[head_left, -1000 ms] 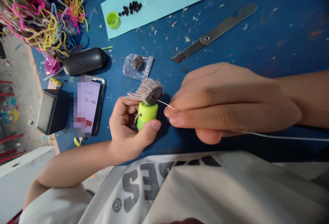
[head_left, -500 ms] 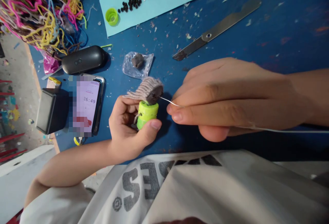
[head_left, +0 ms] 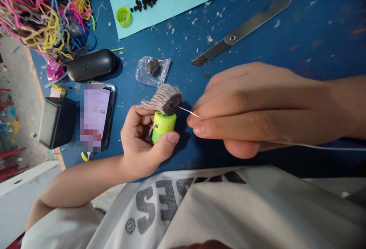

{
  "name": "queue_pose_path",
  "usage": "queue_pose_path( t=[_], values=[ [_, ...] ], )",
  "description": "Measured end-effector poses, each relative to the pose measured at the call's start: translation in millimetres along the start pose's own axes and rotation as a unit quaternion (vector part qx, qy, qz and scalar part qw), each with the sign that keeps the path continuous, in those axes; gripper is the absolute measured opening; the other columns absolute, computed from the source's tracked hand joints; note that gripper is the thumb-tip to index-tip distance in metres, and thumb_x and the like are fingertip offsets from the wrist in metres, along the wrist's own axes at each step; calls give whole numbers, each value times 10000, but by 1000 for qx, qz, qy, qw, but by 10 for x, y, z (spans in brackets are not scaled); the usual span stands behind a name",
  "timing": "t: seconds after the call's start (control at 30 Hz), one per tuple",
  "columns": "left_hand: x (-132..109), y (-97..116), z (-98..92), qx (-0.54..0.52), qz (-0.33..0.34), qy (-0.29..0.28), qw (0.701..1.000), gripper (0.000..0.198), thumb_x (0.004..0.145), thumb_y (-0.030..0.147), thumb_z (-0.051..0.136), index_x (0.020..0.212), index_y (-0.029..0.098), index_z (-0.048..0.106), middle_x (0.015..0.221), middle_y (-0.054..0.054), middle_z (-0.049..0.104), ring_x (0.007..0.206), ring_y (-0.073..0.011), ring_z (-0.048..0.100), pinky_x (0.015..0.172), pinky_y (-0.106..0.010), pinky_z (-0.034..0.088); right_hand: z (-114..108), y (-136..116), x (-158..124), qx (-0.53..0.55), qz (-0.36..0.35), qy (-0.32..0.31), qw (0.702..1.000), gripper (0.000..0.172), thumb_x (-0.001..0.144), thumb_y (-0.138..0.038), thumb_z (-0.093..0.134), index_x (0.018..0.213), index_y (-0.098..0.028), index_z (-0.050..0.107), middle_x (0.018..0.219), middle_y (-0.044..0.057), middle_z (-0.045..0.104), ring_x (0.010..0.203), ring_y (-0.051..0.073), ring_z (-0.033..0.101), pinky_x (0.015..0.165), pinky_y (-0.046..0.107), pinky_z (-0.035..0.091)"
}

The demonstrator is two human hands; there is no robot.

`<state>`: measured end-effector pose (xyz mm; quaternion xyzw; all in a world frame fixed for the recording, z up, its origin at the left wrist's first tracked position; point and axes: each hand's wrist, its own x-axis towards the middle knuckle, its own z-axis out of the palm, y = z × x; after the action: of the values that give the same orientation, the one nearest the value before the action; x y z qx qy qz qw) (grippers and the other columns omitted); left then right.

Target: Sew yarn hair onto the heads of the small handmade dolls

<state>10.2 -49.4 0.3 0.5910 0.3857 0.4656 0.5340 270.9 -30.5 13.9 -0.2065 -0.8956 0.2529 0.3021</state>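
Note:
Between the thumb and fingers of my left hand (head_left: 143,142) is a small doll figure (head_left: 165,125). Its body is made of lime-green bottle caps, and its head (head_left: 173,103) is grey clay topped with greyish-pink yarn strands (head_left: 160,96). A bit of yarn pokes from the body's side. My right hand (head_left: 246,108) is closed just right of the head, pinching a thin white wire (head_left: 188,111). The wire's near end touches the face of the clay head; its other end trails from under the hand to the right edge.
Behind the hands lie a bag with a clay lump (head_left: 153,66), a metal knife (head_left: 243,28) and a light-blue paper (head_left: 183,1) bearing black beads (head_left: 145,2) and a green cap (head_left: 123,16). Leftward are tangled yarn (head_left: 42,13), a black case (head_left: 93,65), a phone (head_left: 95,115) and a dark box (head_left: 57,121).
My right hand has shifted very slightly to the right, still pinching the wire. The left hand keeps its hold on the doll figure, and the view has moved a little.

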Motion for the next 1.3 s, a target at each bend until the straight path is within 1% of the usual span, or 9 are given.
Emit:
queue_pose_path(
  t=[0.17, 0.27, 0.37, 0.5, 0.57, 0.73, 0.93, 1.1, 1.3],
  values=[
    [13, 5, -4, 10, -5, -7, 1000, 645, 945, 722, 1063, 1156, 268, 657, 803, 42, 729, 565, -112, 631, 544, -235, 522, 1, 240, -37, 0, -82, 147, 986, 431, 1386, -422, 384, 1353, -235, 770, 1189, 36, 890, 1035, 109, 848, 940, 325, 650],
    [36, 11, 1, 18, 30, -6, 999, 589, 971, 661, 1061, 1135, 263, 659, 807, 51, 704, 555, -84, 561, 548, -216, 485, 24, 280, -32, 3, -99, 186, 977, 417, 1391, -379, 388, 1304, -203, 756, 1130, 16, 895, 1017, 92, 837, 881, 347, 602],
    [52, 17, 6, 18, 58, -8, 998, 529, 995, 577, 1064, 1116, 259, 659, 811, 59, 682, 550, -62, 503, 554, -201, 460, 28, 202, -38, 0, -78, 159, 984, 467, 1392, -443, 380, 1296, -227, 783, 1160, 26, 893, 1056, 76, 849, 908, 308, 627],
    [52, 19, -3, 26, 54, -13, 998, 544, 988, 620, 1060, 1123, 259, 676, 802, 60, 668, 550, -67, 490, 561, -209, 478, 37, -29, -47, -19, -11, 11, 1000, 623, 1337, -688, 429, 1225, -250, 857, 1375, 106, 860, 1248, 124, 862, 997, 264, 690],
    [50, 18, -7, 18, 54, -13, 998, 561, 970, 633, 1074, 1119, 260, 682, 804, 61, 666, 555, -67, 487, 576, -214, 496, 41, -126, -36, -19, -8, -16, 1000, 635, 1311, -739, 473, 1221, -251, 869, 1437, 121, 843, 1304, 145, 854, 1003, 262, 705],
    [51, 18, -4, 10, 44, -13, 999, 583, 951, 649, 1084, 1116, 268, 676, 798, 68, 645, 565, -73, 496, 592, -217, 519, -85, -72, -5, -9, -20, -25, 999, 565, 1307, -715, 520, 1262, -271, 868, 1482, 122, 827, 1310, 155, 853, 1012, 279, 724],
    [52, 8, -4, -6, 54, -20, 998, 555, 954, 596, 1096, 1136, 266, 688, 809, 64, 662, 573, -78, 533, 603, -212, 538, -289, 192, -37, 36, -63, 23, 997, 268, 1373, -339, 493, 1465, -215, 712, 1289, 72, 910, 1222, 126, 877, 1036, 355, 657],
    [49, 16, -5, -14, 45, -30, 998, 539, 960, 547, 1104, 1148, 261, 687, 828, 61, 681, 573, -76, 571, 605, -214, 553, -290, 191, -45, 31, -69, 23, 997, 264, 1375, -317, 471, 1461, -186, 683, 1257, 73, 917, 1184, 138, 880, 984, 383, 626],
    [60, 31, 20, -5, 25, -9, 1000, 647, 897, 655, 1128, 1073, 259, 648, 774, 74, 640, 563, -82, 565, 584, -225, 537, -275, 179, -38, 25, -67, 29, 997, 273, 1377, -323, 460, 1457, -193, 687, 1275, 81, 919, 1190, 142, 889, 986, 383, 648]
  ],
)
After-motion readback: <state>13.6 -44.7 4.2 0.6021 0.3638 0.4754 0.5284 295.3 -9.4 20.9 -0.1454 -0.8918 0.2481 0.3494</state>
